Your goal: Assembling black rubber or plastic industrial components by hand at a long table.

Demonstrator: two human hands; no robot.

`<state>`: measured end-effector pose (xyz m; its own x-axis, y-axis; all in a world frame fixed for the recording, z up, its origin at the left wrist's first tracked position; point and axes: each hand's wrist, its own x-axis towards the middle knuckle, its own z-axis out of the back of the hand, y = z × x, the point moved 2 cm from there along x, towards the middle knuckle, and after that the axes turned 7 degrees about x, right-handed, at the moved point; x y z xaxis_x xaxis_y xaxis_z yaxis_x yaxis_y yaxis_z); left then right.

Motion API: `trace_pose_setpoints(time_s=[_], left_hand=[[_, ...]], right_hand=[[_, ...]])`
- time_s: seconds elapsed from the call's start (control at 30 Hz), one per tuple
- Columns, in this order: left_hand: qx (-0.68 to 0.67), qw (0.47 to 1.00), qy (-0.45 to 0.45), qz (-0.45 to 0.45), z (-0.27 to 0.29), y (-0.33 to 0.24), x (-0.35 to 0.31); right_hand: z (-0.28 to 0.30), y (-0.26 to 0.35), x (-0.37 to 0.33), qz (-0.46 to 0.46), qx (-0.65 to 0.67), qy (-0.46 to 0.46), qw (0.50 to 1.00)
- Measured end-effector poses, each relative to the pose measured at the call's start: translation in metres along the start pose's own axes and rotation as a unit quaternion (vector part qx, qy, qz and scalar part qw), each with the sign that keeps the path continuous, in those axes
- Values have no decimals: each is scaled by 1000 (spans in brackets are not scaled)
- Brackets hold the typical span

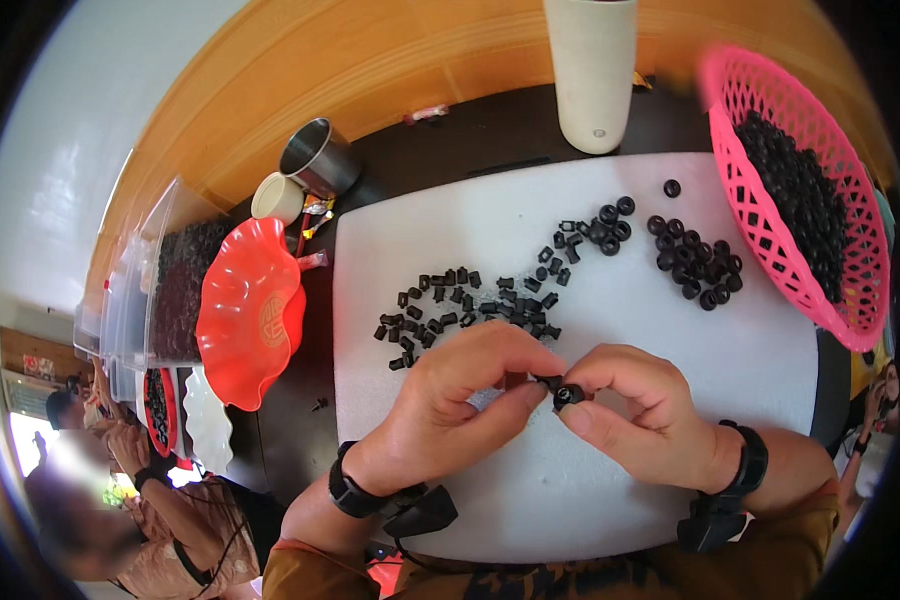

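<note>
Above a white foam board (610, 520), my two hands meet with their fingertips close together. My left hand (460, 390) pinches a small black plastic piece (547, 382), mostly hidden by the fingers. Between thumb and forefinger, my right hand (645, 415) grips a round black cap-like part (568, 396), which touches the other piece or lies right against it. Beyond my left hand, several small black spool-shaped parts (460, 296) are scattered on the board. Two clusters of round black parts with holes (692, 262) lie farther right.
A pink lattice basket (770, 235) full of black parts leans at the right. On the left stand a red wavy dish (250, 310), a clear bin (175, 280) and a steel cup (320, 160). A white tumbler (595, 80) rises behind the board. Another person (185, 520) sits at left.
</note>
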<state>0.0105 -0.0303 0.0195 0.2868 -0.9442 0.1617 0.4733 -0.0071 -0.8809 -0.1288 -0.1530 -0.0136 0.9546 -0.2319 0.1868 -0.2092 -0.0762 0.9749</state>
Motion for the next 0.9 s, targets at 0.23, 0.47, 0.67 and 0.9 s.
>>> trace_pose_setpoints(time_s=[0.23,0.47,0.67,0.9], left_hand=[[42,997,-33,-60,0,2,-3],[41,997,-38,-45,-5,2,-2],[-15,1000,7,0,-3,8,-3],[-189,975,8,114,-1,22,-6]], right_hand=[[-4,-4,-1,6,-13,-44,999],[-3,-6,-6,-52,24,-67,996],[-4,-2,-4,-56,42,-42,997],[0,-2,-3,-62,-3,-53,997]])
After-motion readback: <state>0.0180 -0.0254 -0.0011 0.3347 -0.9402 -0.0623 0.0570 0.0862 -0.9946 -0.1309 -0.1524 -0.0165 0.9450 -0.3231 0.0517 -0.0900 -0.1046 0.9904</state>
